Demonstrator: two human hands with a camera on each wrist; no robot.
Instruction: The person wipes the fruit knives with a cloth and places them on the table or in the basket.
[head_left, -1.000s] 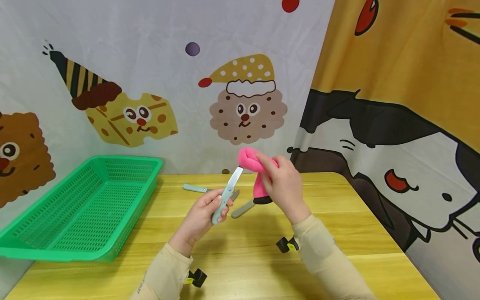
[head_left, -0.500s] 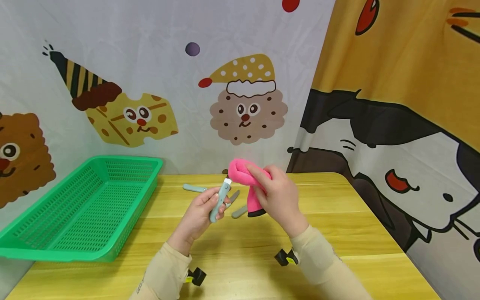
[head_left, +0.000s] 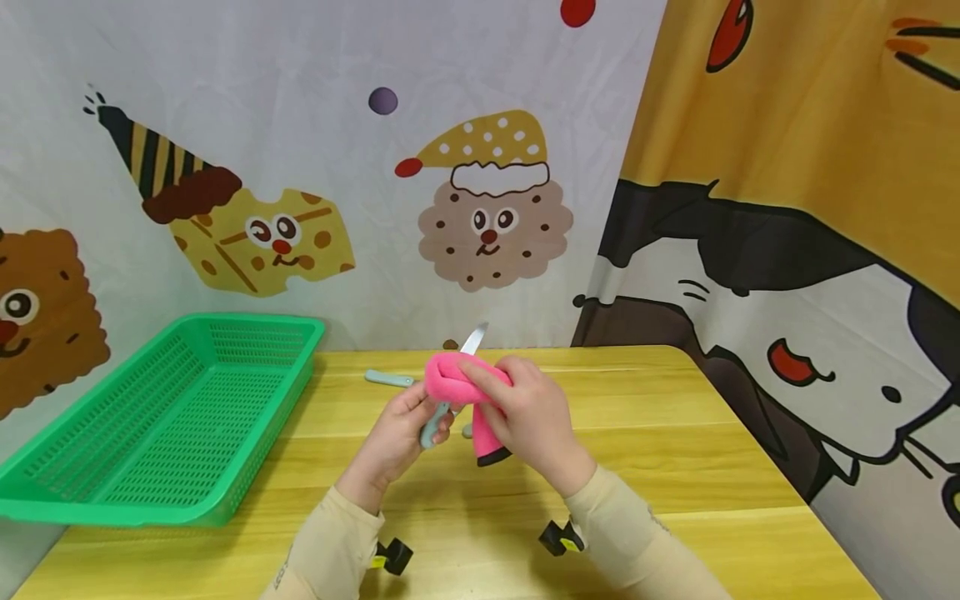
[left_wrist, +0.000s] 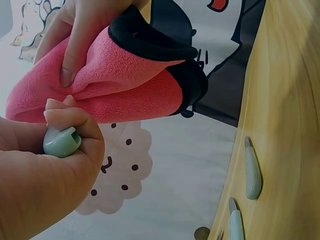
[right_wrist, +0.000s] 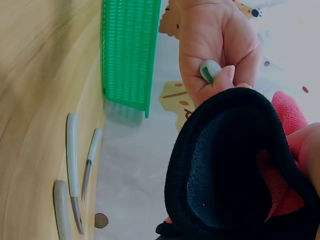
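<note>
Left hand [head_left: 393, 440], centre of frame, fingers curled round the pale blue-green handle of a knife [head_left: 432, 431]. Blade slants up and right, its tip showing above the folds of a pink plush cloth [head_left: 456, 379]. Right hand [head_left: 534, 417], just right of centre, pinches that cloth between thumb and fingers. Cloth lies across the lower blade and touches the left hand's fingers; whether it passes fully round the blade, cannot tell. Its loose end hangs down, edged in black trim [head_left: 492, 457].

Behind the hands, on the wooden table [head_left: 660, 475]: a light-blue-handled knife [head_left: 388, 378] left of centre. Right wrist view, lower left, adds a longer knife [right_wrist: 73, 157] beside it and a grey-green handle [right_wrist: 62, 210] cut by the frame's bottom edge. Green plastic basket [head_left: 112, 512], frame left. Cartoon-printed curtain [head_left: 300, 75] across the back.
</note>
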